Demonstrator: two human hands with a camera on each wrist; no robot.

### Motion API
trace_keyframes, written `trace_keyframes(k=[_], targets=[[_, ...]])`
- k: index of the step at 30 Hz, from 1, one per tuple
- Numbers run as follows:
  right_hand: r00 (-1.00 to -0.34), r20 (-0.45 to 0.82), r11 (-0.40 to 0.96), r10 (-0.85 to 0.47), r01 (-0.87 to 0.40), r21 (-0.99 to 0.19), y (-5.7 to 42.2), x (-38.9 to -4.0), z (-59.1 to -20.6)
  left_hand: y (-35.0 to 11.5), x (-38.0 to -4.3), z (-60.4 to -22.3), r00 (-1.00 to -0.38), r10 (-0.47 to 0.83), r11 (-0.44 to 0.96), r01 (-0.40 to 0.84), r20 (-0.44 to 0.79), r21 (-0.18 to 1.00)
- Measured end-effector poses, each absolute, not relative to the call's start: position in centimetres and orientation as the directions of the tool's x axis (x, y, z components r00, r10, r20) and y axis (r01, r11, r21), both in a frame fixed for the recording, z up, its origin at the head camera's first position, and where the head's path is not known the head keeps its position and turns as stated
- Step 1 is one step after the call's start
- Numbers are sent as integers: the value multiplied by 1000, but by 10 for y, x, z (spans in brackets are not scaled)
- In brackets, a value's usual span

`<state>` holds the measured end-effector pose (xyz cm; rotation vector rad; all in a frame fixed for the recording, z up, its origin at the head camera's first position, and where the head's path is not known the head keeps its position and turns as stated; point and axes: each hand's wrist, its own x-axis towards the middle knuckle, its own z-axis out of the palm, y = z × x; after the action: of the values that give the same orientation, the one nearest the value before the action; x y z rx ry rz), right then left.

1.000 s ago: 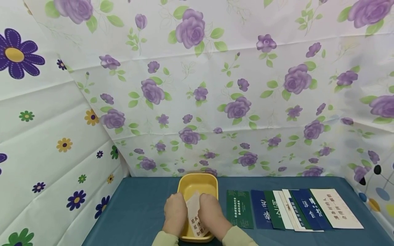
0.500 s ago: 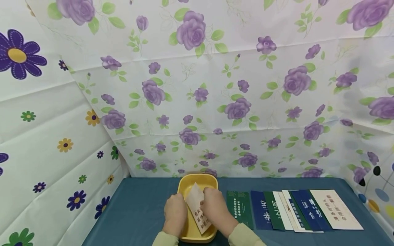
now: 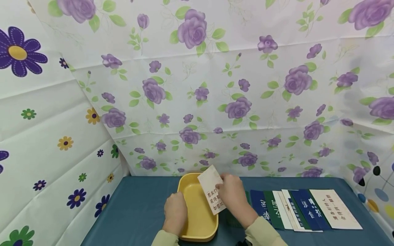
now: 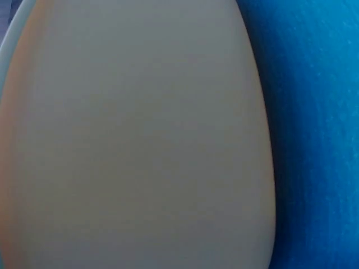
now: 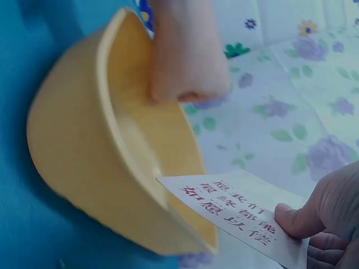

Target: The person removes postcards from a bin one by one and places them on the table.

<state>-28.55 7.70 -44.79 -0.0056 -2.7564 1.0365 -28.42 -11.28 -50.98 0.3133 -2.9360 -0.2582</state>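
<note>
A yellow rectangular plastic basin [image 3: 197, 223] stands on the table, and my left hand [image 3: 175, 212] grips its left rim with curled fingers. The right wrist view shows that hand too, over the basin's far side. My right hand [image 3: 235, 194] pinches a cream card [image 3: 212, 189] printed with reddish-brown characters. Tilted, the card overlaps the basin's right rim in the head view. In the right wrist view my thumb [image 5: 294, 218] presses flat on the card's printed face. A pale surface fills most of the left wrist view.
Right of the basin, a row of overlapping blue, green and white cards [image 3: 284, 210] lies on the blue-green table [image 3: 135, 208], with a cream card [image 3: 335, 209] at its right end. My right arm mostly covers a green card [image 3: 234, 218]. Flowered cloth [image 3: 197, 102] hangs behind.
My right hand has lifted the cream card out of the basin, moving it up and to the right over the rim. The left hand has stayed at the left rim.
</note>
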Motion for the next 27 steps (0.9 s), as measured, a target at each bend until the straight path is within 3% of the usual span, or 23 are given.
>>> trace_keyframes(k=[20,27], targets=[[-950,252,780,185,-14,-626,216,-281,-420,-114,-283,-505,-966,-234,954,-207,108,215],[-908,327,822,263,33,-569,274,-276,-420,-113,-284,-506,-966,-233,954,-205,114,218]])
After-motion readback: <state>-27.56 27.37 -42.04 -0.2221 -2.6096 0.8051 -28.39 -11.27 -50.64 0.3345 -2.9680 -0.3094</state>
